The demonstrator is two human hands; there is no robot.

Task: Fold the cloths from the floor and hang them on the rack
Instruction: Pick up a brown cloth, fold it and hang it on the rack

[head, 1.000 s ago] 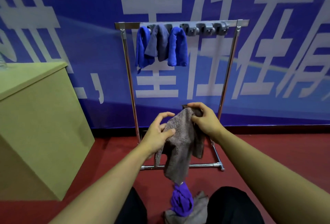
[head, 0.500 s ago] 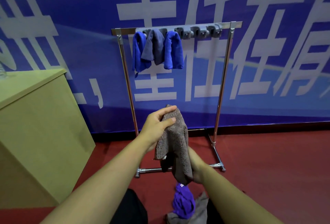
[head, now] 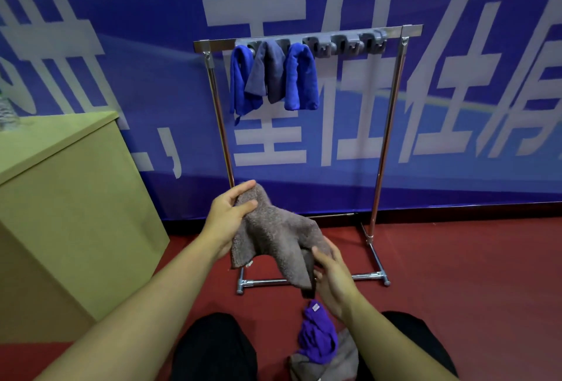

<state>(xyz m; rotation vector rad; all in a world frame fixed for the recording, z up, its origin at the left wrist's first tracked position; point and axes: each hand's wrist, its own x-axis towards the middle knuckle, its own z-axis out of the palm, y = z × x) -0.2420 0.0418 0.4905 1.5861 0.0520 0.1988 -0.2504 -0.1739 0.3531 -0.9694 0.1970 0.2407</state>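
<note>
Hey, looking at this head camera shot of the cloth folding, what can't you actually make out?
- Head view: grey cloth on the floor, mostly under the crumpled purple cloth and the right forearm.
- Right hand: fingertips hidden behind the brown fluffy cloth it grips.
- Object on the yellow-green cabinet: cut off by the left edge, unidentifiable.
- Grey clips on the metal rack: too small to count.

Yellow-green counter (head: 70, 198) at left; blue banner (head: 456, 107) w/ white characters on far wall; red floor (head: 471, 274) below.

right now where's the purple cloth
In the head view the crumpled purple microfibre cloth lies on the red floor, low centre-right, atop a grey cloth, just below the right hand.
</note>
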